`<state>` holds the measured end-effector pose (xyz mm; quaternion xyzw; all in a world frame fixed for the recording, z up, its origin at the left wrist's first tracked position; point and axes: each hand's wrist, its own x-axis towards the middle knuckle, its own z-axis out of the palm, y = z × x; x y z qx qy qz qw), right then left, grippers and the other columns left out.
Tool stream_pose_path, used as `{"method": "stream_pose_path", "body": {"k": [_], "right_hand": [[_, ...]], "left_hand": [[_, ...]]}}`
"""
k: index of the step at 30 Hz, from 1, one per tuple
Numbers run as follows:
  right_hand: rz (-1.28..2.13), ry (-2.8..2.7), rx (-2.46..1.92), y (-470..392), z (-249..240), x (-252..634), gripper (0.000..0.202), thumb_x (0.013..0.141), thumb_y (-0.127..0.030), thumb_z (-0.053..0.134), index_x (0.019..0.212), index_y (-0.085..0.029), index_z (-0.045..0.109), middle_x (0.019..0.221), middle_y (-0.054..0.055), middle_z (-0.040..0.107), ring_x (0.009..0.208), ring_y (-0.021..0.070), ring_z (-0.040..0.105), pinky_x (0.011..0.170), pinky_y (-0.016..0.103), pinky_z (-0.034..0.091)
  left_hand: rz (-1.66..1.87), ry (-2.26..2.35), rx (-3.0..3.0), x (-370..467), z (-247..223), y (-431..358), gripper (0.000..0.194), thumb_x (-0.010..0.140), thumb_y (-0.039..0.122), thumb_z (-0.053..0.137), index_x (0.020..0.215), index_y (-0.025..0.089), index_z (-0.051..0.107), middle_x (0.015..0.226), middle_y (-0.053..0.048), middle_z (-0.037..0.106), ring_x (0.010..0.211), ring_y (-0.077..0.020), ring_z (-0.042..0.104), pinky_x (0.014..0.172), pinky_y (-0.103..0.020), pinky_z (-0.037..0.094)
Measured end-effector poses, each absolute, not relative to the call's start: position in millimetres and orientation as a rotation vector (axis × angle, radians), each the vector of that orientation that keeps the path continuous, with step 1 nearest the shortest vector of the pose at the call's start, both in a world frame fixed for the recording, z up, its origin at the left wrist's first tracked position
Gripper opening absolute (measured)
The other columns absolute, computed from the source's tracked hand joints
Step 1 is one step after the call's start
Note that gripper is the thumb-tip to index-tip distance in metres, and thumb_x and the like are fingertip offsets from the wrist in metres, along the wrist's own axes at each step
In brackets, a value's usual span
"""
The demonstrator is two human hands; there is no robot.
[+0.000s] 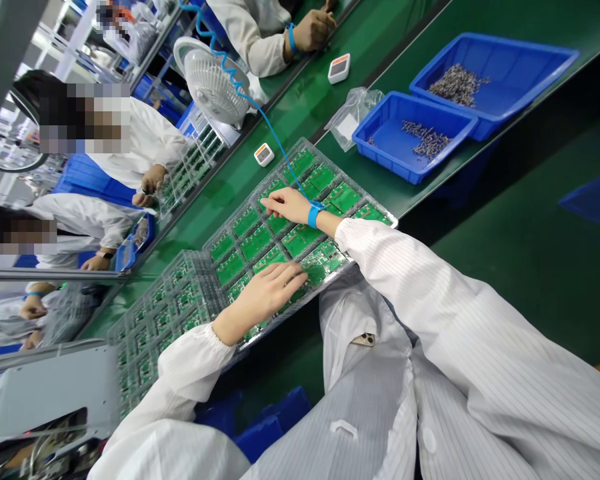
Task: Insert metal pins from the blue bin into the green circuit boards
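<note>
A clear plastic tray (396, 221) lies tilted across my view, its compartments filled with green circuit boards (255, 243). Over the near row is my left hand (266, 291), palm down with its fingers stretched out on or just above the boards. My right hand (289, 205) is above the tray's far middle, its fingers curled together with the thumb. Whatever its fingertips may hold is too small to make out. A blue wrist strap (315, 213) with a coiled cord circles my right wrist. Both hands partly cover the boards beneath them.
Two blue bins (387, 157) of small metal parts stand at the right, beside a clear plastic bag (347, 123). More board-filled trays (153, 320) lie to the left. Small white timers (263, 155) and a white fan (215, 83) are beyond. Co-workers (130, 143) sit across the bench.
</note>
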<state>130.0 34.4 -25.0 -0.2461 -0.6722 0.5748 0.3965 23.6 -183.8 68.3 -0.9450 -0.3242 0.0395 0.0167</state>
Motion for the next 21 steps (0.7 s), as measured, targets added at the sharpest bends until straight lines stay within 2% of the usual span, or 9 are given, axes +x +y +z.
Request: {"method": "stream_pose_path", "body": {"k": [5,9,12,14,18,21], "right_hand": [[1.474,-1.692,-0.625,33,-21,133,0.047,0.115,-0.038,0.063,0.077,-0.013,0.072,0.069,0.001,0.069,0.068,0.0119,0.062,0.072,0.024,0.048],[1.521,-1.668,-0.611,32,-19,133,0.043,0.115,-0.028,0.063,0.076,-0.013,0.070,0.070,0.001,0.069,0.069,0.0119,0.064,0.073,0.024,0.049],[1.549,-1.652,-0.606,33,-20,132,0.043,0.115,-0.027,0.063,0.074,-0.013,0.068,0.070,0.001,0.068,0.069,0.0113,0.063,0.072,0.024,0.049],[1.551,-1.651,-0.606,34,-21,131,0.044,0.115,-0.030,0.064,0.074,-0.014,0.068,0.070,0.001,0.068,0.068,0.0113,0.062,0.071,0.023,0.049],[1.574,-1.624,-0.628,32,-18,133,0.044,0.113,-0.035,0.067,0.074,-0.014,0.068,0.070,0.001,0.069,0.070,0.0119,0.062,0.071,0.023,0.049],[1.604,-1.602,-0.650,29,-13,136,0.044,0.110,-0.038,0.072,0.074,-0.013,0.069,0.067,-0.001,0.067,0.068,0.0115,0.061,0.070,0.023,0.048]], "left_hand": [[-0.002,-1.069,-2.872,10,68,-186,0.030,0.112,0.009,0.048,0.123,0.021,0.073,0.124,-0.014,0.074,0.120,-0.0275,0.074,0.100,-0.043,0.064],[-0.280,-1.177,-2.843,-2,68,-188,0.025,0.110,0.012,0.058,0.118,0.025,0.077,0.100,-0.007,0.068,0.091,-0.0203,0.068,0.081,-0.034,0.058],[-0.393,-1.415,-2.866,-9,74,-186,0.022,0.109,0.013,0.057,0.108,0.023,0.077,0.095,-0.005,0.064,0.080,-0.0160,0.063,0.071,-0.029,0.051],[-0.440,-1.611,-2.872,-11,79,-181,0.026,0.108,0.012,0.051,0.104,0.021,0.075,0.096,-0.005,0.064,0.080,-0.0157,0.063,0.069,-0.028,0.049],[-0.529,-1.915,-2.837,-17,84,-161,0.025,0.105,0.017,0.046,0.097,0.020,0.069,0.094,-0.004,0.068,0.081,-0.0174,0.063,0.076,-0.030,0.051],[-0.542,-2.167,-2.741,-28,81,-139,0.025,0.106,0.028,0.046,0.100,0.021,0.069,0.087,-0.001,0.069,0.067,-0.0156,0.054,0.070,-0.030,0.047]]}}
